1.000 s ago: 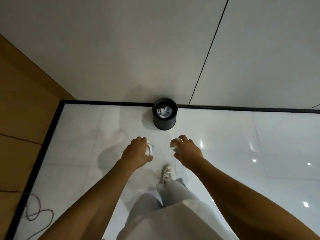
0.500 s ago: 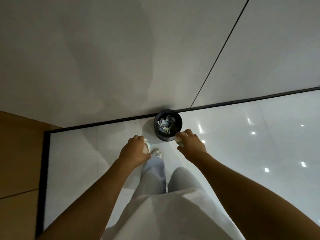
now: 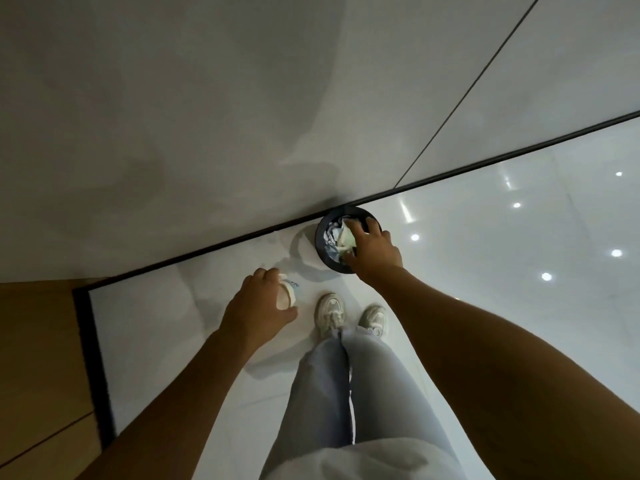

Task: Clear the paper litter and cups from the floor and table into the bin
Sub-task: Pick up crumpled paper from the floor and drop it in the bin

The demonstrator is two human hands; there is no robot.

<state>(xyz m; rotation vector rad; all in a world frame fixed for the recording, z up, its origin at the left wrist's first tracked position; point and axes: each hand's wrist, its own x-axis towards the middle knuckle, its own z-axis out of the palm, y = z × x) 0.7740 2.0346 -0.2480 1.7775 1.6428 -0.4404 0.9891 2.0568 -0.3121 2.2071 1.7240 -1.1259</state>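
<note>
Cups reaching the bin

Right hand (image 3: 375, 249) holds a cup (image 3: 346, 237) over the paper-filled bin (image 3: 320, 237) at the floor's wall edge; left hand (image 3: 258, 306) grips another cup (image 3: 285, 296), not yet binned.

Both bare arms are stretched forward and down, elbows only a little bent. The left hand (image 3: 258, 308) is held lower and nearer the body, back of the hand up, fingers curled round a small white cup (image 3: 286, 295) that's gripped between thumb and fingers. The right hand (image 3: 375, 250) is reached further out, palm down, fingers spread and bent, with something pale seen under the fingertips; whether it's actually gripped can't really be told. The two hands are kept well apart.
</note>
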